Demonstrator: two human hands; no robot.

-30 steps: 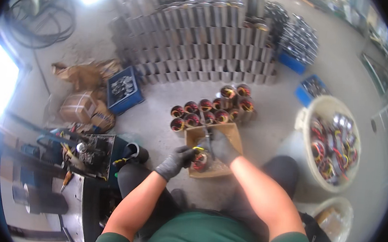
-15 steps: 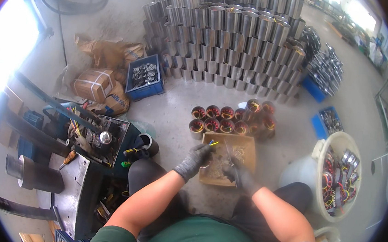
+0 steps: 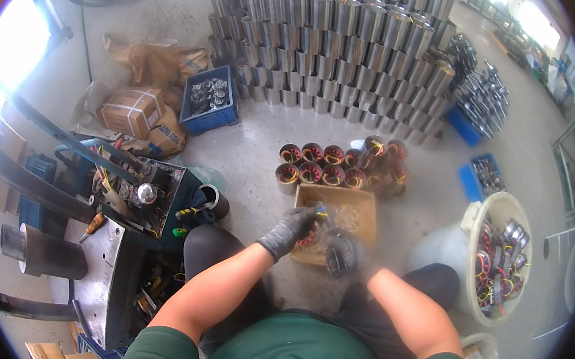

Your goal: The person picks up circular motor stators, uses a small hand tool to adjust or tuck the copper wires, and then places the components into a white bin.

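Observation:
My left hand, in a dark grey glove, is closed on a wound motor stator with a red inner ring, largely covered by the fingers. Blue and yellow wire ends stick out past its fingertips. Close beside it is my gloved right hand, smeared by motion, so what its fingers hold cannot be made out. Both hands are over the near part of a shallow cardboard box, which has small loose scraps in it.
Rows of wired stators in metal shells stand just beyond the box. Stacked steel cylinders form a wall behind. To the right is a white tub of stators; to the left, a machine bench and a blue crate.
My right hand has drawn back slightly toward the left hand, and the thin dark tool by it no longer shows clearly. The whole view has shifted a little.

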